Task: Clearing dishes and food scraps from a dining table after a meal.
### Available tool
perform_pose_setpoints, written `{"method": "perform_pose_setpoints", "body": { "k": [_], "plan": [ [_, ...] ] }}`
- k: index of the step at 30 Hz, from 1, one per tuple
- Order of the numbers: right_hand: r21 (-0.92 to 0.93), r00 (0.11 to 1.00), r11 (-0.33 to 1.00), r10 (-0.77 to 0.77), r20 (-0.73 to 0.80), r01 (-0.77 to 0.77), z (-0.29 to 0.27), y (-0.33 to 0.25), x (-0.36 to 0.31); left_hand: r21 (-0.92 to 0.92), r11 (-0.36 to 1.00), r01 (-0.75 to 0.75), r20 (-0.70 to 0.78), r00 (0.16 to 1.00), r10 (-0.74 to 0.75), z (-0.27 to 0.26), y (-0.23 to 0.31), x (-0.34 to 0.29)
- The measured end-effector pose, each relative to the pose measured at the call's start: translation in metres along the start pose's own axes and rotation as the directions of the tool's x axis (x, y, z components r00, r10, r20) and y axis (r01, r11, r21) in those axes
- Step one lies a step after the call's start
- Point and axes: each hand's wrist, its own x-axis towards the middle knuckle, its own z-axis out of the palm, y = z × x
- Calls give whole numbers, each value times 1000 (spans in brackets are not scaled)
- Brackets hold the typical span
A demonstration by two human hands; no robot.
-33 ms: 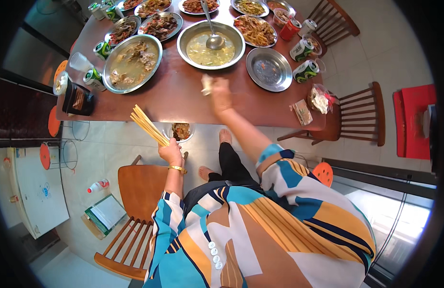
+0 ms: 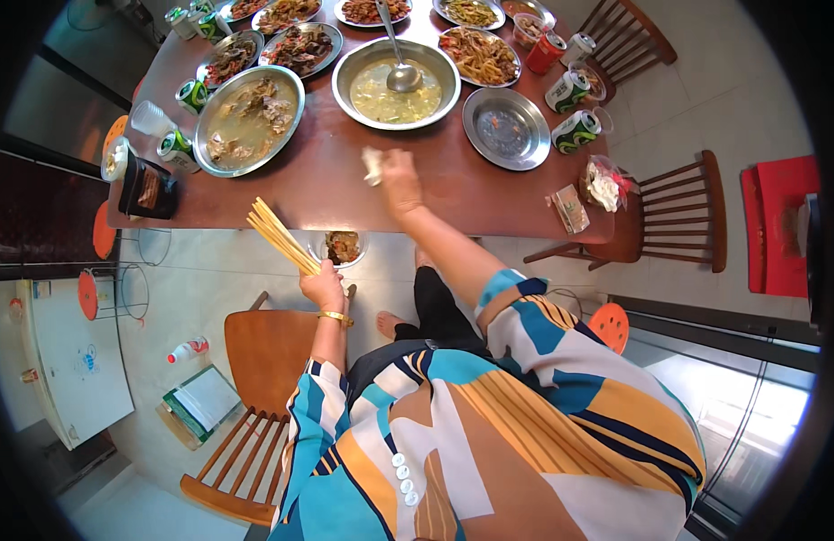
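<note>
My left hand [image 2: 323, 287] is closed round a bundle of chopsticks [image 2: 283, 236], which points up and away over the table's near edge. Over the brown table [image 2: 345, 198], my right hand [image 2: 400, 183] grips a crumpled white tissue [image 2: 372, 167]; slight blur hides whether it touches the surface. Just beyond that hand stands a metal basin of pale soup [image 2: 394, 113] with a ladle [image 2: 402, 77] in it. To the left is a second basin with meat in broth [image 2: 245, 122]. A nearly bare metal plate [image 2: 505, 129] lies to the right.
Plates of cooked food [image 2: 478, 59] and several drink cans [image 2: 575, 132] crowd the far part and sides. A dark box [image 2: 148, 187] sits at the left edge, a tissue packet [image 2: 568, 209] at the right. Below the edge is a scrap container [image 2: 342, 249]. A wooden chair [image 2: 268, 361] stands left.
My right hand has shifted a little to the left across the table with the tissue. The left hand with the chopsticks has stayed nearly in place.
</note>
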Motion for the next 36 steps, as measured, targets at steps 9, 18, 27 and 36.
{"method": "perform_pose_setpoints", "body": {
  "k": [9, 18, 27, 36],
  "plan": [
    [58, 994, 997, 36, 103, -42, 55, -44, 60, -20, 1000, 15, -65, 998, -16, -13, 0, -2],
    [137, 911, 925, -374, 175, 354, 78, -163, 59, -103, 994, -33, -325, 946, -2, -36, 19, 40],
    [194, 869, 888, -452, 202, 417, 134, -268, 64, -139, 988, -60, -509, 861, -19, -65, 24, 84],
    [494, 809, 742, -575, 124, 452, 180, -304, 106, -301, 953, -30, -517, 845, -137, -84, 17, 89]
  ]
}}
